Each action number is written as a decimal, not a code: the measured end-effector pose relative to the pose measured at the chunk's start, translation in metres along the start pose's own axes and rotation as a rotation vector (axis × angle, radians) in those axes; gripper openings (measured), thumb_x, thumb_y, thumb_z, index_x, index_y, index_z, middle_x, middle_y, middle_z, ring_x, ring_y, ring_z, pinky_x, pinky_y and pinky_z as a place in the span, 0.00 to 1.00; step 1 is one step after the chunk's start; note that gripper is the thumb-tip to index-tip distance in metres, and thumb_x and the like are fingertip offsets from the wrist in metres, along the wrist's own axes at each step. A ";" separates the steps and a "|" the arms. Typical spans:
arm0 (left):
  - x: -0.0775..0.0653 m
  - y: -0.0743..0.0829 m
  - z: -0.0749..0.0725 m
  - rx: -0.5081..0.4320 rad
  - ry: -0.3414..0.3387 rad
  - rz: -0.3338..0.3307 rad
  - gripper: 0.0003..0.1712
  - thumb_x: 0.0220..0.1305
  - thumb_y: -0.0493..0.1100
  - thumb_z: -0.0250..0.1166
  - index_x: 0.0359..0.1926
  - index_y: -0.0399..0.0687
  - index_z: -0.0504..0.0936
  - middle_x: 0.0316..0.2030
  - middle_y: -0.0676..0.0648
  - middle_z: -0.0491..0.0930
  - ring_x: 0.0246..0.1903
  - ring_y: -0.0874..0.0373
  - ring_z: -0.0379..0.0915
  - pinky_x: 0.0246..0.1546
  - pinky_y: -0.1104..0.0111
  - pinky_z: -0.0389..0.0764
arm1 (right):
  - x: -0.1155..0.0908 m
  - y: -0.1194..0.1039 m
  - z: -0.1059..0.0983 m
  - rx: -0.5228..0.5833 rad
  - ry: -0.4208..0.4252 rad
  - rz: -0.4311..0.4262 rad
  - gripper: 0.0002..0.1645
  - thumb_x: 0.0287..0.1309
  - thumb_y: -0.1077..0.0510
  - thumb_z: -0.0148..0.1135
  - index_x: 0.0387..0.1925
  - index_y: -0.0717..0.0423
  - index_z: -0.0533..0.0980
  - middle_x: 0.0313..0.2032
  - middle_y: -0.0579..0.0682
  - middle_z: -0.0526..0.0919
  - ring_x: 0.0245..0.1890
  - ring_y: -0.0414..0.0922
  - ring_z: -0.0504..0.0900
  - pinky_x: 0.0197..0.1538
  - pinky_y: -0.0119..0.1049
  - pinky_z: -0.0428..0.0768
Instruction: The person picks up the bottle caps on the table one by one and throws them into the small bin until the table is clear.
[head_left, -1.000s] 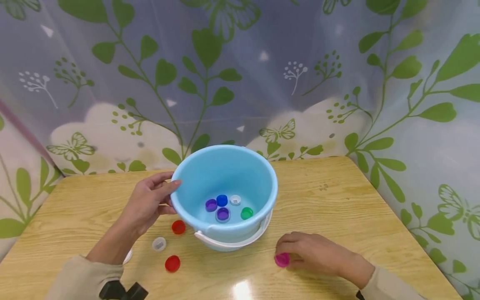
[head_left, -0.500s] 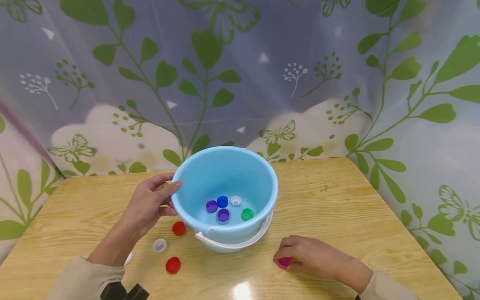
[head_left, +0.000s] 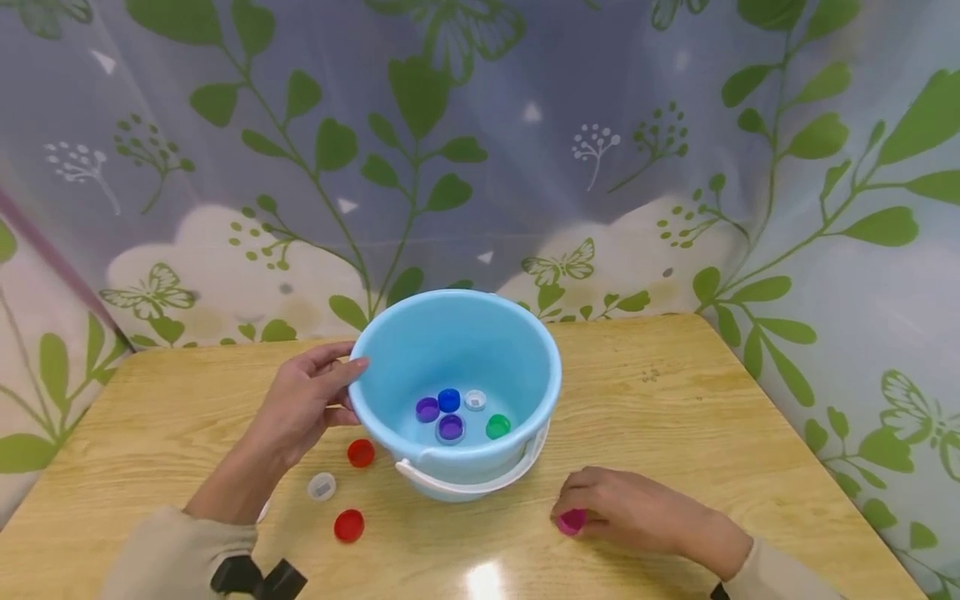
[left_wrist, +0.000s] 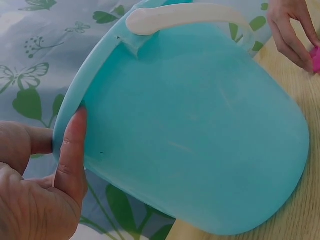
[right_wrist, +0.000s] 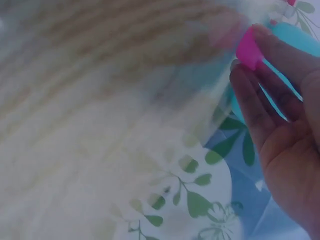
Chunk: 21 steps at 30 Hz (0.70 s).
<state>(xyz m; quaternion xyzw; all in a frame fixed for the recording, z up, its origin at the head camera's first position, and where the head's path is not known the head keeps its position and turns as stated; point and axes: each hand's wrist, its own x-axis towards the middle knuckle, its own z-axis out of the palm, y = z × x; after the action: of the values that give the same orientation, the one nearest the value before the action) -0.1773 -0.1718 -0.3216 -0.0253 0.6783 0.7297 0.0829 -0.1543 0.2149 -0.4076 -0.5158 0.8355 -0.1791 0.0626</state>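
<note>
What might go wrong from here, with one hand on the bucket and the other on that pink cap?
The right hand only pinches the pink cap, so it might slip. The left hand grips the bucket at one side, so a tug might tip or slide it. The white handle droops across the near side and might snag a low-moving hand.

The bucket (head_left: 457,337) stood on the table (head_left: 645,408), between the hands.
The left hand (head_left: 307,396) gripped its left rim, while the handle (left_wrist: 200,12) hung across its front. Several caps (head_left: 449,400) lay inside, on the bottom; four loose caps (head_left: 348,526) lay on the table to the front left, one partly behind the left forearm (head_left: 243,479). Front right, apart from the bucket, the right hand (head_left: 622,507) held a single cap (head_left: 572,522). A cloth (head_left: 510,175) hung behind the table.
</note>
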 end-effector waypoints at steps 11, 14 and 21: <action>0.000 0.000 -0.001 0.015 0.000 0.001 0.30 0.66 0.42 0.63 0.63 0.32 0.64 0.33 0.43 0.79 0.21 0.59 0.77 0.28 0.65 0.84 | -0.002 -0.015 -0.066 0.053 0.169 -0.129 0.15 0.61 0.52 0.61 0.50 0.47 0.76 0.49 0.41 0.75 0.47 0.39 0.76 0.48 0.26 0.78; 0.000 0.000 -0.001 0.013 -0.001 0.002 0.30 0.66 0.41 0.63 0.63 0.33 0.64 0.31 0.44 0.78 0.20 0.60 0.76 0.27 0.65 0.84 | 0.000 -0.022 -0.084 0.050 0.183 -0.140 0.16 0.61 0.52 0.62 0.51 0.47 0.76 0.49 0.40 0.75 0.47 0.38 0.75 0.48 0.25 0.78; 0.000 0.001 0.000 0.014 -0.002 0.005 0.30 0.66 0.41 0.63 0.63 0.31 0.64 0.29 0.46 0.77 0.20 0.60 0.75 0.27 0.65 0.84 | 0.019 -0.030 -0.119 0.093 0.248 -0.081 0.22 0.55 0.60 0.68 0.52 0.48 0.77 0.49 0.40 0.76 0.47 0.37 0.76 0.45 0.28 0.80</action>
<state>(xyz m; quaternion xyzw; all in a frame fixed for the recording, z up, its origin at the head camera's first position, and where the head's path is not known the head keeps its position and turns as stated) -0.1773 -0.1719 -0.3210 -0.0224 0.6832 0.7252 0.0819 -0.1724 0.2133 -0.2850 -0.5194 0.8062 -0.2822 -0.0246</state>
